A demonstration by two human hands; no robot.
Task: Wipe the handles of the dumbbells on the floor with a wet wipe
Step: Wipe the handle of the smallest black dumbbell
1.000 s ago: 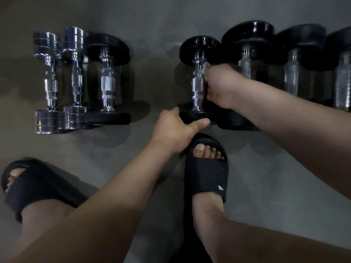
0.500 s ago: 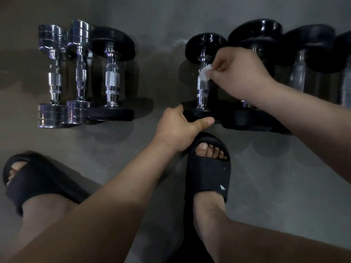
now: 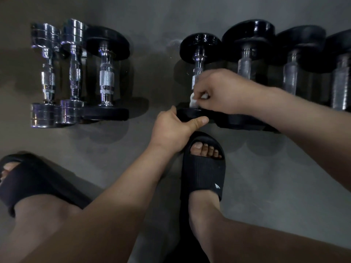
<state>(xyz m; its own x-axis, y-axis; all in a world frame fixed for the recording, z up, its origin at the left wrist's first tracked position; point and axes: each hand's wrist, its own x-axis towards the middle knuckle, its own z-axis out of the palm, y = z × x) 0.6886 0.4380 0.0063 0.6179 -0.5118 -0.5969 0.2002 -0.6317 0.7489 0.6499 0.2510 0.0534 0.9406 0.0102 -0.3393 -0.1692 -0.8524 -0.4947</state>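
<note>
Both hands are on one dumbbell (image 3: 198,66) lying on the floor (image 3: 152,25) at about 1 o'clock from the middle of my view. My left hand (image 3: 171,128) grips its near plate, fingers curled over the top edge and thumb stretched along the rim. My right hand (image 3: 222,92) pinches a bunched white wet wipe (image 3: 193,101) against the near end of the handle, just above that plate. The dumbbell's long axis runs 12 to 6 o'clock: one black head points away from me, the other toward my toes. Half a second ago the wipe was up at the far end of the handle, beside the far head; it has since come down to the near end, while my left hand has stayed where it was. The handle is bright chrome, stepped and waisted, and the far head is a glossy black disc. At 10 o'clock lie two all-chrome dumbbells (image 3: 47,76) and a black-plated one (image 3: 106,78) with a knurled grip, parallel to mine. Three bigger black dumbbells (image 3: 247,59) with dull, thick handles lie at 2 o'clock. The floor is smooth grey, and I wear ribbed black slides (image 3: 204,173).
</note>
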